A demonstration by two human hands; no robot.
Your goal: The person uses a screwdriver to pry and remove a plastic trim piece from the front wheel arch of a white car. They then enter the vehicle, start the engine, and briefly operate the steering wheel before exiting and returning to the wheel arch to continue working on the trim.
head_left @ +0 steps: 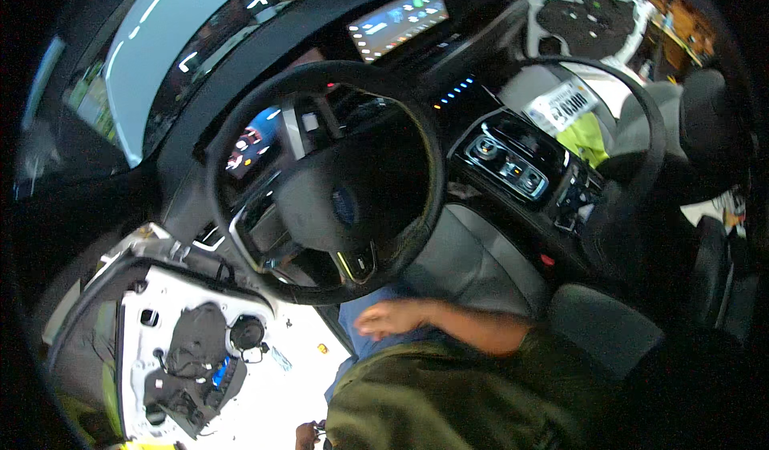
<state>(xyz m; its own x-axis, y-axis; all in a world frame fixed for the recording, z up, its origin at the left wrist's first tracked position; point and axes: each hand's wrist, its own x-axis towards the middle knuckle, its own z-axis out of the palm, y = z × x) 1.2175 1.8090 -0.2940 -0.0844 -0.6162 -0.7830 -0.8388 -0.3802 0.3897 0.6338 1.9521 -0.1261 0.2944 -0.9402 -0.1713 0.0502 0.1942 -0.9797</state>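
Steering wheel (pixel 320 198) near right hand (pixel 392 318)

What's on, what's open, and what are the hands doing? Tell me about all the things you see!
Middle screen: lit
Dash display: lit
Button lights: lit, mostly blue
Steering wheel: no hand on it
Near door: open, inside cover off
Far door: open, inside cover off
Right hand: over the leg, looks empty
Left hand: mostly cut off, can't tell

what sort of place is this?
Inside a car, likely in a workshop or plant: steering wheel, lit dash screen, and a left door with its inner trim off.
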